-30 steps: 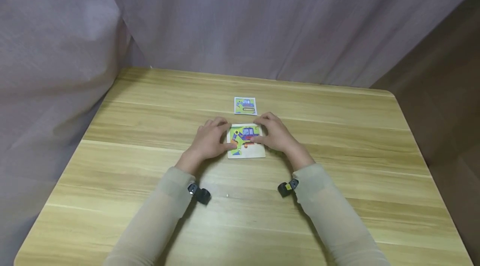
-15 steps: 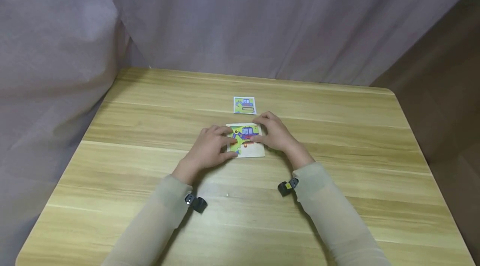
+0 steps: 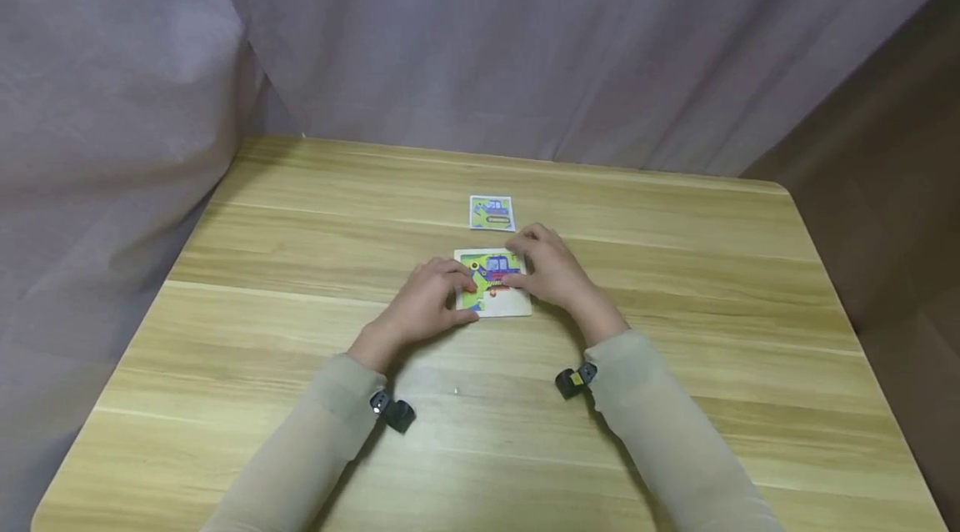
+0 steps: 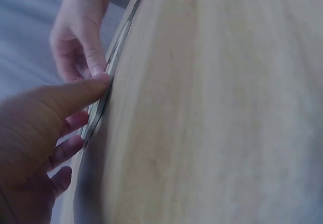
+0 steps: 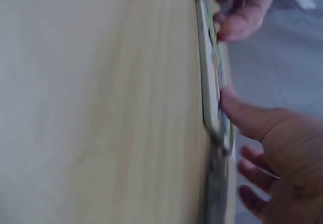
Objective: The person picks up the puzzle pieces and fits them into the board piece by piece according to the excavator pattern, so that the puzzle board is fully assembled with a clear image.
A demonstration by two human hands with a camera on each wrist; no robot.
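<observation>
A square wooden puzzle board (image 3: 501,303) with a blue excavator picture on green lies flat in the middle of the table (image 3: 300,248). My left hand (image 3: 423,303) rests on its left side, fingers over the pieces and thumb (image 4: 75,93) straight against the near left edge. My right hand (image 3: 555,273) rests on the right side, its thumb (image 5: 242,118) lying on the picture and its fingers at the far right corner. In the wrist views the board (image 5: 207,72) shows edge-on, flat on the wood. Neither hand lifts anything.
A small picture card (image 3: 492,213) showing the same excavator lies just beyond the board. Grey curtains (image 3: 480,40) hang close behind and to the left of the table. The table's right edge (image 3: 840,298) drops to a dark floor.
My left hand has slid back and right, from the board's far left corner to its near left edge. The right hand and the board have stayed put.
</observation>
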